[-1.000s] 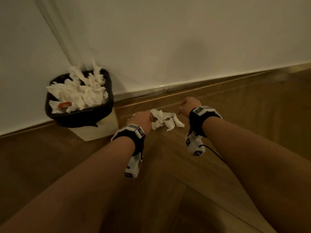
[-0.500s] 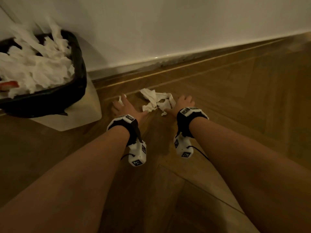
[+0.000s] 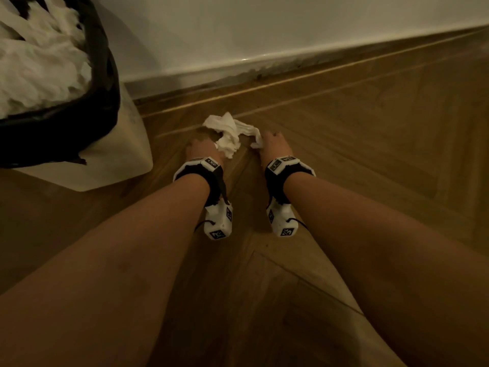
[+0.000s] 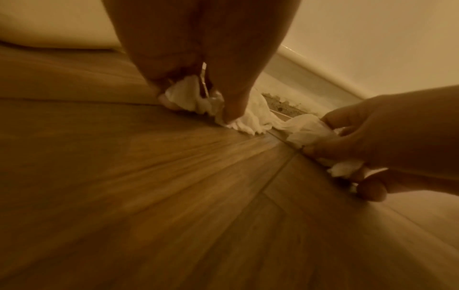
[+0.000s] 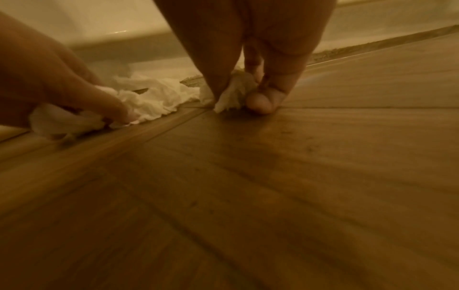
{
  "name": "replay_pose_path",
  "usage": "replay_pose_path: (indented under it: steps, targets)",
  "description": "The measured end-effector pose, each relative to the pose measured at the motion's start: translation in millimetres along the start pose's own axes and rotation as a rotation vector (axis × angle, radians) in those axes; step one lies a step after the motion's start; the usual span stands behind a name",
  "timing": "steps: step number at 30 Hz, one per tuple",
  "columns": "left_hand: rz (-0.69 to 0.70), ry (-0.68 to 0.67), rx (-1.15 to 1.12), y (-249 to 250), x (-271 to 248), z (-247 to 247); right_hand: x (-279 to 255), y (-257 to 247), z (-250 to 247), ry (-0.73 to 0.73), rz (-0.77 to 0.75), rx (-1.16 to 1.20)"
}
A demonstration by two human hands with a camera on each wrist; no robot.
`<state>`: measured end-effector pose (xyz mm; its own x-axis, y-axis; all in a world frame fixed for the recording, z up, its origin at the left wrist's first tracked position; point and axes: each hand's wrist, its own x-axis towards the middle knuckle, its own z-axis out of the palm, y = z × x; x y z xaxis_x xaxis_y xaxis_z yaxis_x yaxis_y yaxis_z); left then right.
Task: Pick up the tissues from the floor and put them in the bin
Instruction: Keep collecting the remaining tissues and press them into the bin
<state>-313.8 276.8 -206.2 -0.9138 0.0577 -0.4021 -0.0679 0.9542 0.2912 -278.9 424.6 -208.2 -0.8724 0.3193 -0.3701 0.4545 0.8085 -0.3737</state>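
Now both hands are down on the floor (image 3: 344,133), and each one pinches an end of the tissues (image 3: 230,133). These lie crumpled on the wood, right of the bin (image 3: 79,107) and a little in front of the skirting (image 3: 238,72).

From its wrist camera, the left hand (image 3: 202,149) has thumb and fingers closed on the bunch at the end nearer the bin. The right hand (image 3: 272,144) has its fingertips pressed together on the far end, clamped on a small tuft. A loose band of paper joins the two ends, though the dim light makes it hard to say if it is one long sheet or several tangled ones.

The bin is already heaped with white paper above its black liner (image 3: 105,83).

I judge the tissues to be very light, soft and without any stiffness, so they will hang and trail when lifted. Thin paper like this may tear if the hands pull apart, and a small tuft can slip out of the fingertips. It is better to gather the middle toward one hand, make one ball, and hold it by the bulk. Because the bin is so full, the ball should probably be pressed down a little into the heap, or it could roll off back to the floor.
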Motion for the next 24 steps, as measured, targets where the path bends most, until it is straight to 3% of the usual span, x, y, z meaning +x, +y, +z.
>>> replay_pose_path:
  steps: [3, 6, 8, 12, 17, 20, 24]
  targets:
    - [0.053, 0.046, -0.066, -5.8, -9.6, -2.1, -6.7, -1.1, -3.1, -0.022, 0.028, 0.006]
    - [0.046, 0.095, -0.136, -19.1, -25.6, -5.3, -18.2, 5.1, -5.2, -0.027, 0.119, 0.325]
    - [0.056, 0.064, -0.237, -25.7, -32.4, -6.8, -25.9, 11.2, -5.9, -0.043, 0.177, 0.515]
    - [-0.075, -0.049, -0.488, -29.3, -52.0, -16.2, -42.9, 14.9, -18.7, -0.047, 0.397, 0.953]
    - [-0.080, -0.110, -0.479, -28.4, -77.2, -39.9, -71.7, 14.2, -43.8, -0.039, 0.584, 1.317]
    - [-0.074, -0.128, -0.503, -22.3, -92.4, -54.7, -85.1, 14.2, -52.5, -0.080, 0.549, 1.318]
    - [-0.062, -0.120, -0.520, -18.8, -108.8, -75.4, -103.4, 7.6, -67.0, -0.091, 0.352, 0.989]
